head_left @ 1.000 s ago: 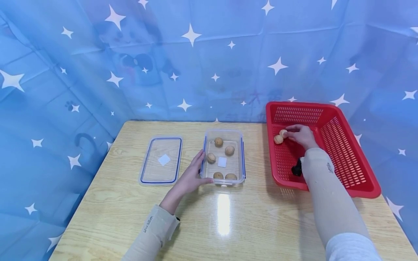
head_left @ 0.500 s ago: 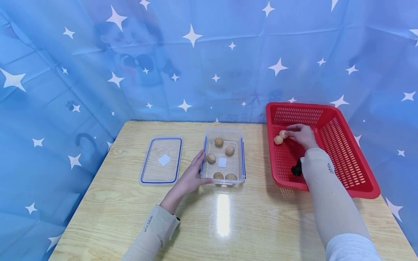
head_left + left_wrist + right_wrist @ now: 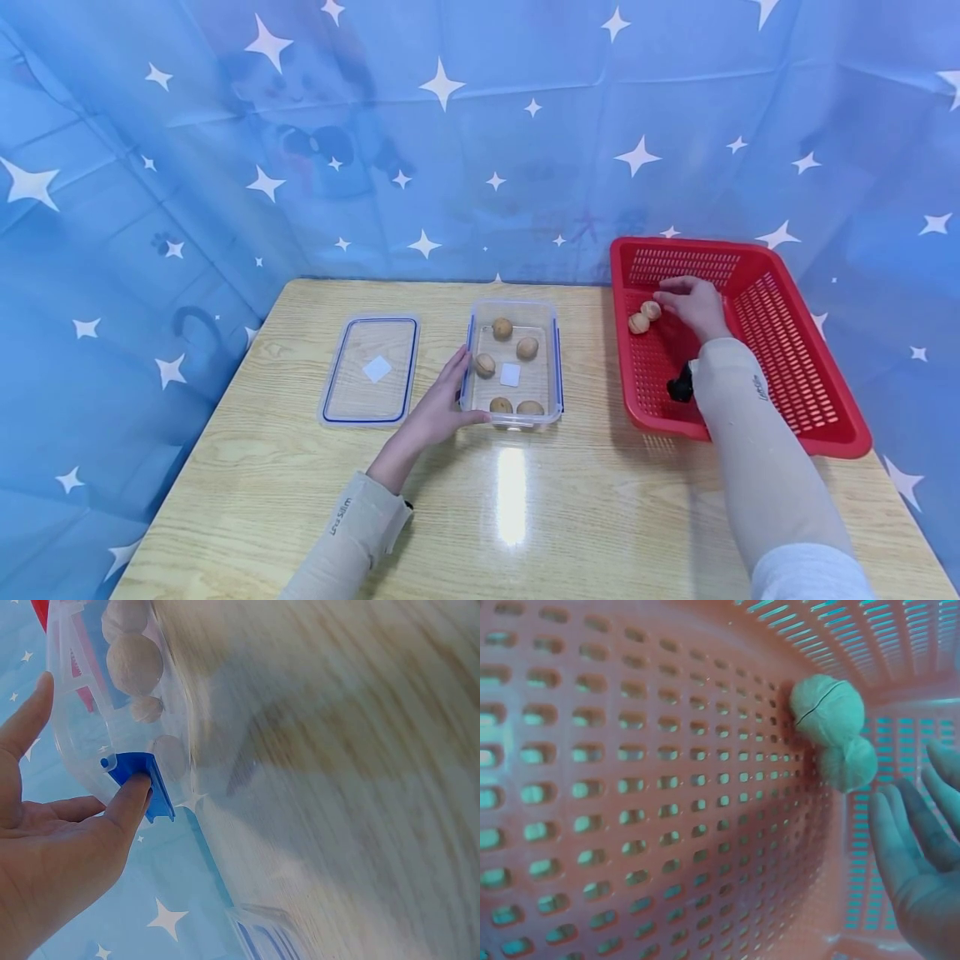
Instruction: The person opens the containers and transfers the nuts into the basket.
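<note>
Table (image 3: 570, 500): bearing basket (image 3: 783, 342).
Left hand (image 3: 437, 407): spreading against box (image 3: 536, 382).
Right hand (image 3: 699, 308): spreading loosely in basket.
Basket's nuts (image 3: 639, 323): perhaps rolling if nudged.

- Table (image 3: 240, 492): pale wood grain, rounded far-left corner; bright strip of reflected light (image 3: 512, 500) on its surface.
- Blue backdrop (image 3: 577, 158): behind the table and along both sides, creased.
- White stars (image 3: 442, 83): four-pointed, mixed sizes, scattered over the cloth.
- Cartoon figure (image 3: 311, 108): faint, upper left, dark bow tie.
</note>
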Motion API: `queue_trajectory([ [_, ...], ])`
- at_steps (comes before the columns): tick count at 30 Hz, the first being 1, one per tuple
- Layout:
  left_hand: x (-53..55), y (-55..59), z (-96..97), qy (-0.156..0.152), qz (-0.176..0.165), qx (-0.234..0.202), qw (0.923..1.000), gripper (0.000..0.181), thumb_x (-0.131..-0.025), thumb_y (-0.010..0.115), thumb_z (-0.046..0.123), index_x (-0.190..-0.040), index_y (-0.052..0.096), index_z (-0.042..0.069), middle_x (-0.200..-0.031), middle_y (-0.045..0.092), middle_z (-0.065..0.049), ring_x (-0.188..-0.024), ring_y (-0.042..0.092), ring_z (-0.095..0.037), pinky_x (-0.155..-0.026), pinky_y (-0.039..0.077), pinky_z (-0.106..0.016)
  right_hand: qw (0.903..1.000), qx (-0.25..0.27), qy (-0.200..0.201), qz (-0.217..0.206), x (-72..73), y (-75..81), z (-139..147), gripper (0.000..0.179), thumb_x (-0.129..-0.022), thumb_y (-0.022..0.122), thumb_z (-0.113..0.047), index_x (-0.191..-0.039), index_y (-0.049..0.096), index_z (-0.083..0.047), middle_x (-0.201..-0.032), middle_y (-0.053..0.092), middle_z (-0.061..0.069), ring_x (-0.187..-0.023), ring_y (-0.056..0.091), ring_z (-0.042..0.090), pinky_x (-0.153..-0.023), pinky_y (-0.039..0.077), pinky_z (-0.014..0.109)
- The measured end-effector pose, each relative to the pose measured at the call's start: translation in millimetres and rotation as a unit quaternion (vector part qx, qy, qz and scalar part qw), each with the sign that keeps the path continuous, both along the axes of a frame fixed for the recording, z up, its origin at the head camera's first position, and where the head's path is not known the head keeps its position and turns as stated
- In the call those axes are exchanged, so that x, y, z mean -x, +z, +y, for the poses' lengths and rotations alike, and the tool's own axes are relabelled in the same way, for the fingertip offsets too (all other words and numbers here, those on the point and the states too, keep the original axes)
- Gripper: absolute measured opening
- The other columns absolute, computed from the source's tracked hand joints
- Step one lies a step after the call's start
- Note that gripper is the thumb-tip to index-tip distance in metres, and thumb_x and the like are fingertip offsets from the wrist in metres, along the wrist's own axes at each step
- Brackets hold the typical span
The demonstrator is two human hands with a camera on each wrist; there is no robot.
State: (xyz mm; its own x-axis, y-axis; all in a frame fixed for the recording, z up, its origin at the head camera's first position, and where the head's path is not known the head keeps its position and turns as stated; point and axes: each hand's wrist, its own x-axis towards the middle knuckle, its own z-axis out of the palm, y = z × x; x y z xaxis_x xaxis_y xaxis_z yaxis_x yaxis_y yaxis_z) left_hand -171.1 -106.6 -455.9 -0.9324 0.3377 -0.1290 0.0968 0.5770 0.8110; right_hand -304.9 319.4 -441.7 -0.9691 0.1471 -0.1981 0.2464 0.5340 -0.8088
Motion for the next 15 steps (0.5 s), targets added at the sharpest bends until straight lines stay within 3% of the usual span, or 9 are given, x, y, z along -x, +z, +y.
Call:
queue_trajectory([
  [15,0.3,-0.3,-0.1,-0.001,0.000,-0.002,1.0000,0.102,-0.083,0.081,0.025,-0.160,0.016,0.006,-0.170,0.005,-0.004,-0.153,0.018,-0.037,-0.124,0.022,-0.054,0.9992,0.004,-0.002,0.040,-1.6,8.6,-7.1,0.055,-0.101,0.057,-0.035,-0.146,0.048,-0.005,-0.147,0.046,0.022,-0.129,0.049,0.037,-0.109,0.047,0.052],
])
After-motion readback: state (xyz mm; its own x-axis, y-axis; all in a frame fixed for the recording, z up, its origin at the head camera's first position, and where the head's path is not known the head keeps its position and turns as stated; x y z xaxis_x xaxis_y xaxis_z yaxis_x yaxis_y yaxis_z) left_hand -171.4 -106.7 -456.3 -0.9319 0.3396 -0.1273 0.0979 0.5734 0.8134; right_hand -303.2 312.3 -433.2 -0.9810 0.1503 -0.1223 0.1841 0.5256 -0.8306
